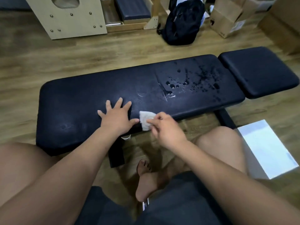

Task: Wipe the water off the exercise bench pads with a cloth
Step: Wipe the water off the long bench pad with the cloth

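Note:
A long dark blue bench pad (81, 98) lies across the view, with a smaller square pad (258, 70) at its right end. Water drops and puddles (191, 82) cover the right part of the long pad. My left hand (117, 116) rests flat on the pad near its front edge, fingers spread. My right hand (165, 129) pinches a small white cloth (146, 119) at the pad's front edge, just right of my left hand. The cloth lies well left of the water.
A black backpack (181, 21) stands on the wooden floor behind the bench, beside cardboard boxes (230, 18) and a wooden apparatus (73, 17). A white box (266, 148) sits at the right by my knee. My legs and bare foot (146, 181) are below the bench.

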The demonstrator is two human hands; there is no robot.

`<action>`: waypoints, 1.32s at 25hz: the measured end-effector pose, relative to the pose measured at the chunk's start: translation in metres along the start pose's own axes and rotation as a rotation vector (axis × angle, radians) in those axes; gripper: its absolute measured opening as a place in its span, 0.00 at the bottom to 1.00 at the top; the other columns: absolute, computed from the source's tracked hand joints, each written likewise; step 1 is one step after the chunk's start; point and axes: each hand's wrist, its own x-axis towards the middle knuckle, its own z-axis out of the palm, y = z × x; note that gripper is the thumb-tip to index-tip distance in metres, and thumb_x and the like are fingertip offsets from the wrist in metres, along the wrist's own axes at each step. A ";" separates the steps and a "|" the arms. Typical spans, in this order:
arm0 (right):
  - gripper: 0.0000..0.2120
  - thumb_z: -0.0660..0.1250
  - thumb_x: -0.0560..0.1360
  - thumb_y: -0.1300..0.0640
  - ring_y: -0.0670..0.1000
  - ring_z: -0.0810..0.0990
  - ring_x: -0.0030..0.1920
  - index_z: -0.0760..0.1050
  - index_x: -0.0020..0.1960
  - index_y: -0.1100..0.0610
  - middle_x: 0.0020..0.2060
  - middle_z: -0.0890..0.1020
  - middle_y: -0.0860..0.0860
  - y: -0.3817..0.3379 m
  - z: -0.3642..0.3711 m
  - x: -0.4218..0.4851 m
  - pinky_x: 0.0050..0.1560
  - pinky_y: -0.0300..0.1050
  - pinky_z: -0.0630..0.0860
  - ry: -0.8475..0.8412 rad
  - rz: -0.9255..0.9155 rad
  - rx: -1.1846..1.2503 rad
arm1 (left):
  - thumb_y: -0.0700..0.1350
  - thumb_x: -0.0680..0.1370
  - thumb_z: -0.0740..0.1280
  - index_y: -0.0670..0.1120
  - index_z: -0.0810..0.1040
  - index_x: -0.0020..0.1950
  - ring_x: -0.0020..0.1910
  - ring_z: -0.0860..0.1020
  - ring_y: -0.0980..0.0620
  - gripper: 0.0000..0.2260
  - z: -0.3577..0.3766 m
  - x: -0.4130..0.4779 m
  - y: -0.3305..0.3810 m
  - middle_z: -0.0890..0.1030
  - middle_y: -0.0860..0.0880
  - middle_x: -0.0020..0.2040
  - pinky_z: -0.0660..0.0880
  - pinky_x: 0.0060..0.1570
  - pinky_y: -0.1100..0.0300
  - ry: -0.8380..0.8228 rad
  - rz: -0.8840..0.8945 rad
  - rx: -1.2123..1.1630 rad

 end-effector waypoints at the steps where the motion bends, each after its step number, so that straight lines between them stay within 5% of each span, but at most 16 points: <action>1: 0.12 0.65 0.74 0.56 0.58 0.77 0.49 0.81 0.56 0.54 0.48 0.76 0.54 0.024 -0.013 0.005 0.51 0.46 0.75 0.023 0.055 0.024 | 0.65 0.76 0.64 0.59 0.54 0.78 0.78 0.45 0.36 0.34 -0.001 0.006 0.003 0.48 0.53 0.81 0.52 0.70 0.27 -0.054 -0.017 0.016; 5: 0.12 0.63 0.74 0.60 0.64 0.79 0.48 0.82 0.55 0.56 0.49 0.78 0.63 0.148 -0.088 0.022 0.53 0.49 0.74 0.221 0.446 -0.210 | 0.62 0.75 0.67 0.57 0.57 0.76 0.76 0.47 0.32 0.33 -0.003 0.014 0.003 0.49 0.51 0.80 0.55 0.66 0.24 -0.096 -0.034 0.035; 8: 0.15 0.59 0.73 0.57 0.67 0.76 0.54 0.81 0.54 0.56 0.54 0.78 0.65 0.171 -0.105 0.029 0.60 0.54 0.74 0.269 0.682 -0.218 | 0.59 0.75 0.70 0.60 0.52 0.77 0.76 0.45 0.32 0.37 -0.002 0.014 0.009 0.46 0.52 0.80 0.53 0.66 0.23 -0.086 -0.073 -0.001; 13: 0.11 0.62 0.71 0.54 0.61 0.74 0.58 0.82 0.48 0.53 0.56 0.78 0.58 0.051 -0.026 0.027 0.59 0.47 0.68 0.188 0.277 -0.117 | 0.55 0.69 0.78 0.68 0.40 0.76 0.76 0.32 0.34 0.52 -0.017 0.031 0.015 0.26 0.55 0.76 0.56 0.62 0.20 -0.175 -0.112 -0.066; 17: 0.10 0.66 0.72 0.58 0.57 0.76 0.59 0.81 0.51 0.55 0.55 0.80 0.54 0.057 -0.029 0.023 0.60 0.48 0.73 0.015 -0.164 -0.001 | 0.57 0.67 0.78 0.68 0.41 0.76 0.76 0.33 0.35 0.53 -0.023 0.036 0.016 0.28 0.56 0.77 0.55 0.63 0.20 -0.290 -0.116 -0.021; 21: 0.14 0.66 0.72 0.63 0.59 0.79 0.57 0.79 0.56 0.56 0.59 0.80 0.56 0.187 -0.103 0.031 0.59 0.50 0.74 0.138 0.206 -0.156 | 0.57 0.66 0.79 0.69 0.41 0.76 0.76 0.32 0.35 0.54 -0.029 0.042 0.017 0.30 0.57 0.78 0.55 0.62 0.20 -0.342 -0.115 -0.025; 25: 0.17 0.64 0.77 0.52 0.60 0.76 0.60 0.72 0.64 0.54 0.64 0.76 0.56 0.234 -0.151 0.044 0.60 0.49 0.70 0.038 0.492 -0.228 | 0.57 0.64 0.80 0.69 0.42 0.76 0.76 0.33 0.34 0.55 -0.030 0.044 0.017 0.32 0.57 0.78 0.56 0.61 0.20 -0.353 -0.115 -0.011; 29: 0.13 0.61 0.77 0.50 0.60 0.77 0.57 0.78 0.56 0.55 0.55 0.80 0.57 0.128 -0.087 0.040 0.57 0.50 0.72 0.149 0.266 -0.154 | 0.57 0.63 0.81 0.69 0.43 0.76 0.76 0.34 0.33 0.56 -0.030 0.049 0.018 0.32 0.57 0.78 0.57 0.60 0.19 -0.351 -0.116 0.002; 33: 0.15 0.64 0.74 0.50 0.60 0.68 0.68 0.78 0.58 0.51 0.64 0.75 0.55 0.008 -0.001 0.018 0.70 0.51 0.64 -0.058 -0.105 -0.049 | 0.59 0.62 0.81 0.70 0.42 0.76 0.76 0.36 0.33 0.57 -0.030 0.047 0.017 0.34 0.56 0.79 0.60 0.61 0.21 -0.330 -0.108 0.029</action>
